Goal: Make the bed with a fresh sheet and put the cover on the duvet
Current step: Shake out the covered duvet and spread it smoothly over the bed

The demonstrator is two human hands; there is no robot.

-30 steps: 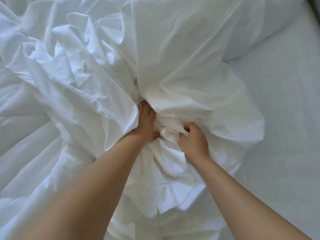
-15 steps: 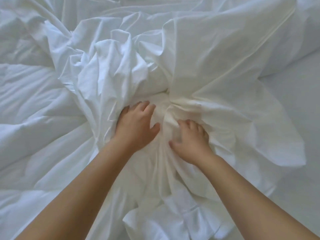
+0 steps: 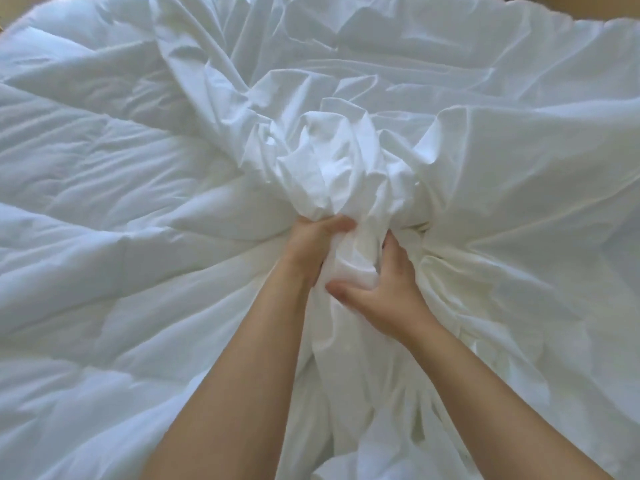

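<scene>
At mid-bed, left hand (image 3: 313,245) and right hand (image 3: 384,289) both clenched around a bunched white duvet cover (image 3: 332,174) atop the duvet (image 3: 104,202).

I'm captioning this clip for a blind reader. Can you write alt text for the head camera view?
Two bare hands grip a bunched wad of white duvet cover in the middle of a bed: the left hand and the right hand clutch it from either side. A puffy white duvet spreads out to the left, with wrinkled cover fabric on the right.

Two bare forearms in view, no sleeves. Left hand (image 3: 313,245) and right hand (image 3: 384,285): no rings, no watch, no bands behind the fingers (image 3: 341,223). Nails short, unpainted.
</scene>
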